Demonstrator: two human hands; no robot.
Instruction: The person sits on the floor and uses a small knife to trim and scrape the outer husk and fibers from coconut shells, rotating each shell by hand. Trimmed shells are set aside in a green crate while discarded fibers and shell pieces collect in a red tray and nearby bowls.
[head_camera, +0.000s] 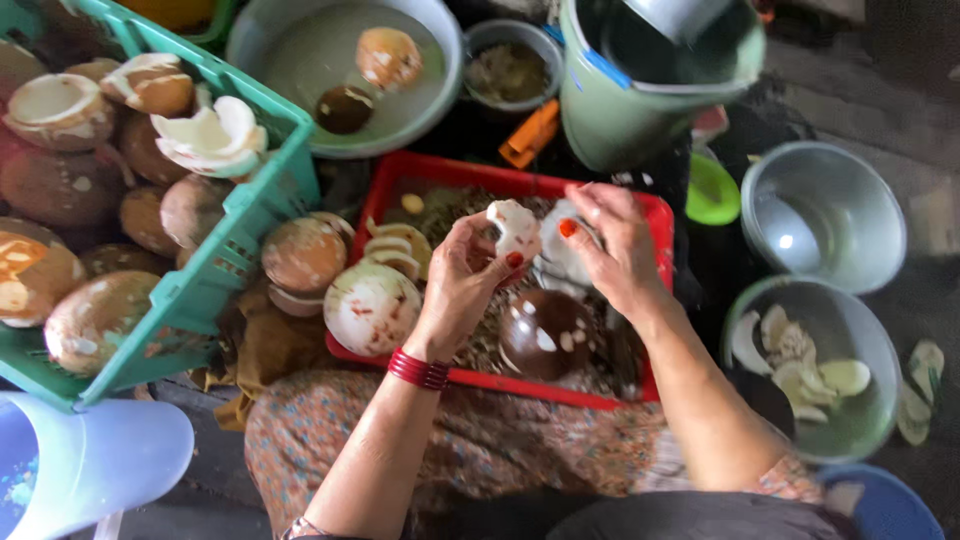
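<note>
White coconut piece (516, 228), brown-flecked, upright over red tray (660, 215)

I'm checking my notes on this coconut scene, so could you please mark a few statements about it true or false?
1. The left hand holds a white coconut piece. True.
2. The red tray is held up in the air. False: it rests low in front of the person, under both hands.
3. The teal crate holds many coconuts. True.
4. The right hand reaches into the grey bowl. False: it is over the tray, beside the piece.
5. Red bangles circle the left wrist. True.
</note>
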